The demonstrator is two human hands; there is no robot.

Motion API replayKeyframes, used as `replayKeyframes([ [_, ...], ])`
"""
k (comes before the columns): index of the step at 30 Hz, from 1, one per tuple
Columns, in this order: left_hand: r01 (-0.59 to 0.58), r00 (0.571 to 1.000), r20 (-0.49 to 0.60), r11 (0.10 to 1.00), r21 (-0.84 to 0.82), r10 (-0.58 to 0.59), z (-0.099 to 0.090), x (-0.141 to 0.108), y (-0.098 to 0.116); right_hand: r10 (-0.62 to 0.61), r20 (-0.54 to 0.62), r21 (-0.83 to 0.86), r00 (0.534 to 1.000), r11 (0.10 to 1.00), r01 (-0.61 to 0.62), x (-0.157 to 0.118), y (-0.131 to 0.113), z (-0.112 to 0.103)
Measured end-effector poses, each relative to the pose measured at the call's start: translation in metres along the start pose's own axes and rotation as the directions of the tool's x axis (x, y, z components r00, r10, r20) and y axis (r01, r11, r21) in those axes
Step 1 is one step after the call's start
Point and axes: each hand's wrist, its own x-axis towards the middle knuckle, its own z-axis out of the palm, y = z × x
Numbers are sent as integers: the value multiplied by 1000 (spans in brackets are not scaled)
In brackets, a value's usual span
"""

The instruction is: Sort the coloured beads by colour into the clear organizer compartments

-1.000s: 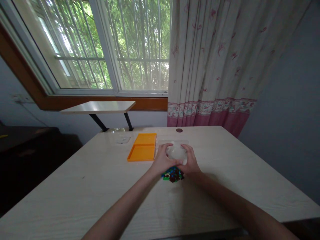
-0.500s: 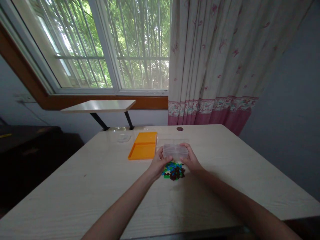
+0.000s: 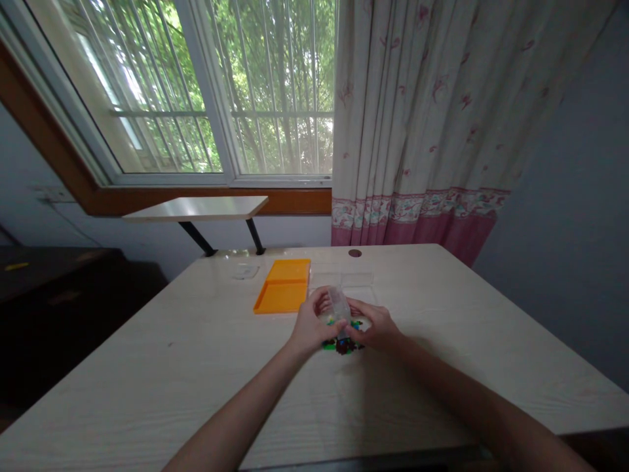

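Daylight from a barred window [image 3: 275, 85] falls over a pale table [image 3: 236, 393], where both hands work near the middle. Between the left hand [image 3: 308, 322] and the right hand [image 3: 378, 326] is a translucent container [image 3: 338, 301], tilted on edge, just above or against a heap of small coloured pieces [image 3: 344, 345]; whether it touches them cannot be told. Each grip is narrowed on the container, fingers around its sides and thumbs close together at the near end. An open orange case [image 3: 281, 298] lies beyond the left hand. Good handling here probably means light, even pressure from both sides, since the plastic looks thin enough to flex. Keeping the container low and centred over the heap should help any loose piece land there without scattering. Wrists are best kept clear of the heap, and the tilt changed slowly, both hands turning together.
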Motion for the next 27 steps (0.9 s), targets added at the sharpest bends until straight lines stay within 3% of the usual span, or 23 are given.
replayKeyframes([
  [5,-44,999,34,992,116,41,-5,0,5,24,32,7,999,1000,-24,-2,5,3],
  [16,-7,1000,-6,994,112,8,-8,4,-7,-31,137,-131,990,990,49,-1,7,4],
  [22,-10,999,-33,995,98,14,-9,6,-8,23,211,-228,977,973,27,1,1,5],
  [27,72,996,-47,997,-17,-73,-12,7,-1,89,141,-99,986,992,-76,3,7,-8],
])
